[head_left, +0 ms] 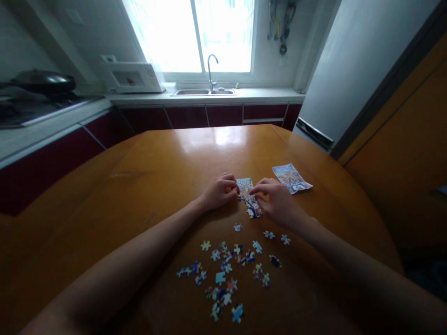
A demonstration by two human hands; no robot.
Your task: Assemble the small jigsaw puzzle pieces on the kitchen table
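Observation:
A partly joined jigsaw puzzle [245,185] lies on the wooden table between my two hands. My left hand [221,190] rests at its left edge, fingers curled and the thumb and fingertips against that edge. Over the puzzle's right side is my right hand [274,197], its index finger stretched onto the pieces and the thumb apart from it. No piece shows between those fingers. Loose puzzle pieces [220,278] are scattered nearer to me, and a single piece [238,227] lies just below the joined part.
A creased picture sheet [290,177] lies right of the puzzle on the wooden table [167,163]. Beyond the table is a counter with a sink [192,92] and a white microwave [134,77]. A pan [45,81] sits on the stove at left; a fridge [349,60] stands at right.

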